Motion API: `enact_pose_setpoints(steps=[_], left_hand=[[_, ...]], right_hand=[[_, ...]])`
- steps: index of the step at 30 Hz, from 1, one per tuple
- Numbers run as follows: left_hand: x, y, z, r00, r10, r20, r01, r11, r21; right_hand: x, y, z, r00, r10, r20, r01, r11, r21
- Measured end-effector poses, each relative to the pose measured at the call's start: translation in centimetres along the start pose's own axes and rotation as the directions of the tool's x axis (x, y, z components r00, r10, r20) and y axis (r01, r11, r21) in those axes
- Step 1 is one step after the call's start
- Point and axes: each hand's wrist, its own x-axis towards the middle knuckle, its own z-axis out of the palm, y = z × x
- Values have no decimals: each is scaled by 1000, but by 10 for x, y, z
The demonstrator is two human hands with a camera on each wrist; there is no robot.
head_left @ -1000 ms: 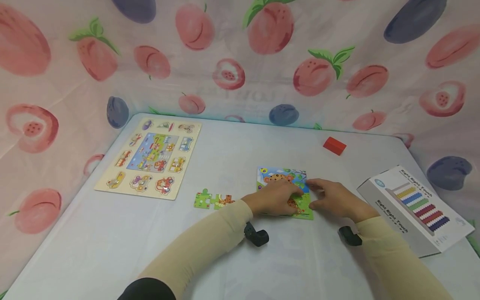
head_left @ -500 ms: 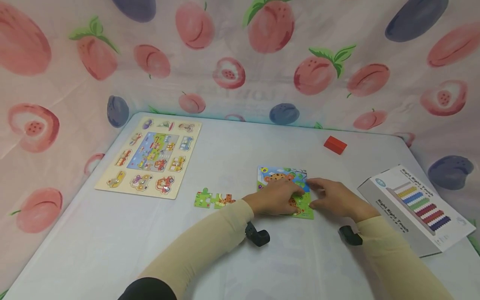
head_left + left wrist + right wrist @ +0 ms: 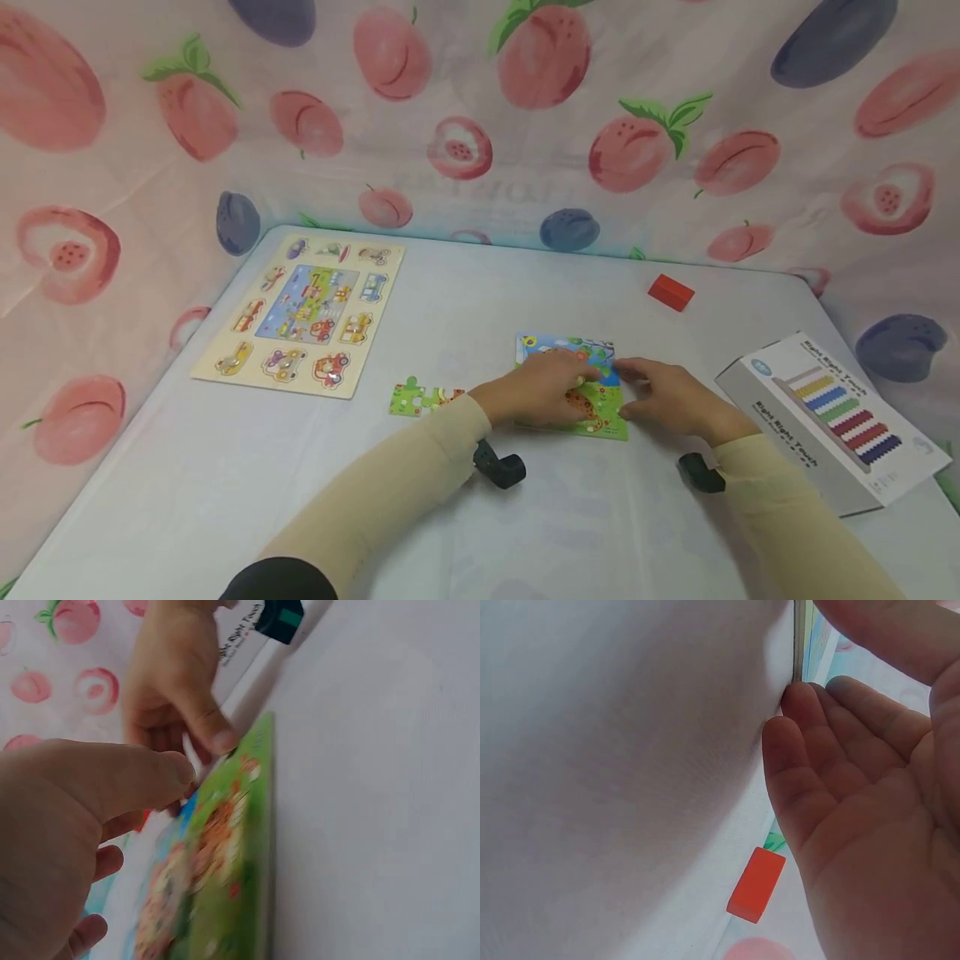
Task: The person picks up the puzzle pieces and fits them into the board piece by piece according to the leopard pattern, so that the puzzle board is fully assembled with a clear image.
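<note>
A jigsaw puzzle board [image 3: 602,425] with a spotted animal on green and blue lies flat in the middle of the table. My left hand [image 3: 536,389] is over its middle and left part, hiding some of the picture. In the left wrist view my left hand [image 3: 52,832] has its thumb and loosely bent fingers above the board, with nothing seen between them. My right hand [image 3: 670,396] is at the board's right edge, thumb and fingers apart; in the right wrist view its fingertips touch the edge. Joined jigsaw pieces [image 3: 406,399] lie left of the board, partly behind my left wrist.
A wooden knob puzzle [image 3: 292,367] with vehicle pieces lies at the back left. A red block [image 3: 671,292] sits at the back right. The white box [image 3: 795,467] with coloured strips pictured on it stands right of my right forearm. Fruit-patterned cloth [image 3: 465,92] rises behind the table.
My left hand has shifted a little to the left over the board, covering more of the loose pieces and uncovering more of the lower picture. My right hand stays in place.
</note>
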Motion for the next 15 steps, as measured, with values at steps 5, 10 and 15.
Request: enact_pose_setpoints(steps=[5, 10, 15], left_hand=[[-13, -11, -12, 1000, -26, -14, 26, 999, 33], [-30, -22, -20, 998, -46, -31, 47, 999, 27], [-49, -28, -28, 996, -76, -52, 78, 996, 35]], right_hand=[[1, 0, 0, 1000, 18, 4, -18, 1000, -7], [2, -1, 1, 999, 39, 12, -39, 999, 1], [1, -3, 1, 999, 42, 9, -42, 999, 3]])
